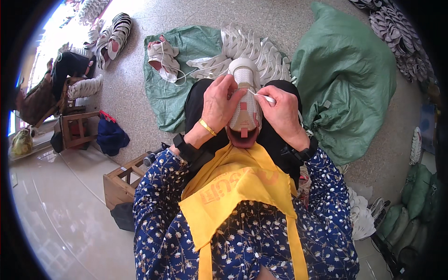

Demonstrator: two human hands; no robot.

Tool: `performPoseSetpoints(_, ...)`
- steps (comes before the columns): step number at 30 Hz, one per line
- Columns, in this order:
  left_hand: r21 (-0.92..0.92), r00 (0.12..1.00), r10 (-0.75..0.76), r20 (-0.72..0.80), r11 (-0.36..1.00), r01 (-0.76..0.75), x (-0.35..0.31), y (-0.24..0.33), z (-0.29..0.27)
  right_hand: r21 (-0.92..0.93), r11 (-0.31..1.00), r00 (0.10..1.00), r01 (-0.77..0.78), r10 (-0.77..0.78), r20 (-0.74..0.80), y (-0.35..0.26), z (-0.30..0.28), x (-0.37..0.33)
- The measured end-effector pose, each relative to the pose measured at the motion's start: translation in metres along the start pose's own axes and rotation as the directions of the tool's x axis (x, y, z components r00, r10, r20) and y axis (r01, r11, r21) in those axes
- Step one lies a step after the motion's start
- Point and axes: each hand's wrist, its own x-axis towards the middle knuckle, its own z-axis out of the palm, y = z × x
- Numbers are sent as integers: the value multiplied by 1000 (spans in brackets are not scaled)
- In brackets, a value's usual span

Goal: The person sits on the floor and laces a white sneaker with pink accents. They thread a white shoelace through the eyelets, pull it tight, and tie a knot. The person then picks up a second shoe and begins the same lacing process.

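Between my knees stands a whitish shoe upper with a mesh tongue, small red patches and a pinkish opening toward me. My left hand is closed at its left edge, thumb and forefinger pinching near the middle of the tongue. From the other side my right hand grips a slim white-handled tool, its thin tip pointing left at the upper. The tip almost meets my left thumb. Whether it passes through an eyelet is too small to tell.
Ahead, a green sack sheet carries a loose laced upper and a row of white uppers. A bulging green sack lies to the right. Wooden stools stand left. More uppers are piled far right.
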Motion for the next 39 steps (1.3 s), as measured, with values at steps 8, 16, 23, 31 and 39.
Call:
performPoseSetpoints(8, 13, 999, -43, -6, 999, 44, 1, 1, 6, 8, 1000, 1000, -21, 21, -9, 0, 2, 1)
performPoseSetpoints(16, -19, 997, -68, 21, 997, 69, 2, 0, 3, -22, 1000, 999, 13, -13, 35, 4, 5, 8)
performPoseSetpoints(23, -48, 996, -89, 28, 995, 90, 0, 1, 2, -54, 998, 998, 22, -19, 54, 5, 7, 8)
performPoseSetpoints(31, -68, 997, -66, 31, 995, 68, -2, -1, 1, -28, 999, 995, 45, -43, 92, 8, 6, 13)
performPoseSetpoints(39, -81, 996, -83, 28, 993, 85, -3, -3, 1, 23, 999, 993, 33, -36, 109, 9, 13, 21)
